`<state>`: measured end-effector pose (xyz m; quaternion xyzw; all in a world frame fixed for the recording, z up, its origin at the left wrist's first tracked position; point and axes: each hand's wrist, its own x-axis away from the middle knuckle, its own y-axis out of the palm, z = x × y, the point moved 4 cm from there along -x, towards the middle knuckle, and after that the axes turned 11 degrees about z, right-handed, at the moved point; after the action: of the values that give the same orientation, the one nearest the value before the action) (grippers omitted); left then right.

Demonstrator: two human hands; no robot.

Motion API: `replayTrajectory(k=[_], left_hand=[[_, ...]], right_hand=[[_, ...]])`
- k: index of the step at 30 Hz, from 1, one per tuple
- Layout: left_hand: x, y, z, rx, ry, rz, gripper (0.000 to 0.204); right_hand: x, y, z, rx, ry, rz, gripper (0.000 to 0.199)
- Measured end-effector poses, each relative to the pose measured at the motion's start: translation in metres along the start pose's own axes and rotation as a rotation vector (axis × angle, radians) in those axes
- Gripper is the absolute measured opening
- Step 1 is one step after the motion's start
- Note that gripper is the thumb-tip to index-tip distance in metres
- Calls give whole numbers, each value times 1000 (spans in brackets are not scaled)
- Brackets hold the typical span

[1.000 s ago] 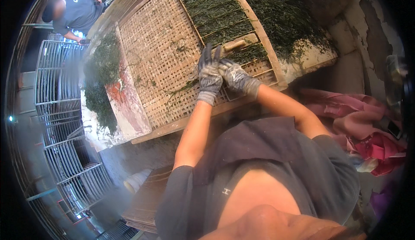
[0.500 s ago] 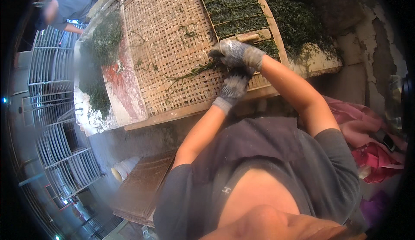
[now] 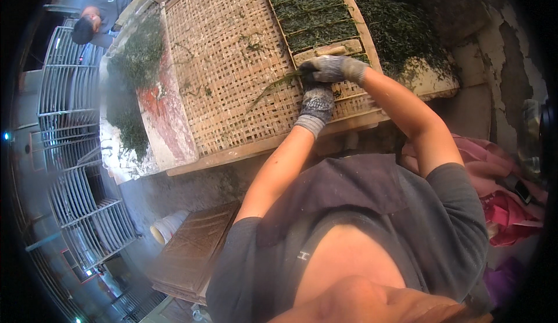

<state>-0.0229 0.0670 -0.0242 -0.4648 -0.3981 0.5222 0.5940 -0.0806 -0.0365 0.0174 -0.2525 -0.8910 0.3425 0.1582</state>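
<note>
Green strands point(image 3: 273, 86) extend leftward over the woven mat point(image 3: 226, 55) from where the right hand point(image 3: 334, 69) overlaps the left hand point(image 3: 317, 100); whether fingers clamp them, I cannot tell. The wooden front edge point(image 3: 232, 154) passes beneath the left wrist; open matting stretches left.

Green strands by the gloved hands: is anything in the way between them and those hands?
Nothing visible: the green strands cross the woven mat right up to the right hand, which overlaps the left hand. Any grip is hidden.
</note>
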Motion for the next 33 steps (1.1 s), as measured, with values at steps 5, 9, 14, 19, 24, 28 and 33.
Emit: replayTrajectory(k=[5,9,14,19,24,28,33], left_hand=[[11,-1,-2,-65,60,151,52],[15,-3,-6,-117,79,182,47],[15,-29,11,-60,149,179,51],[39,-55,23,-53,312,316,63],[28,-23,-37,-215,173,170,63],[44,-65,-26,-22,249,320,69],[52,-77,-12,-5,330,359,64]], right_hand=[[60,-43,24,251,-67,207,34],[86,-81,-13,461,282,139,31],[88,-34,-18,337,181,461,25],[102,-43,-22,401,345,455,37],[137,-25,1,597,91,283,74],[133,-59,-24,121,155,432,58],[121,-48,5,81,84,378,43]])
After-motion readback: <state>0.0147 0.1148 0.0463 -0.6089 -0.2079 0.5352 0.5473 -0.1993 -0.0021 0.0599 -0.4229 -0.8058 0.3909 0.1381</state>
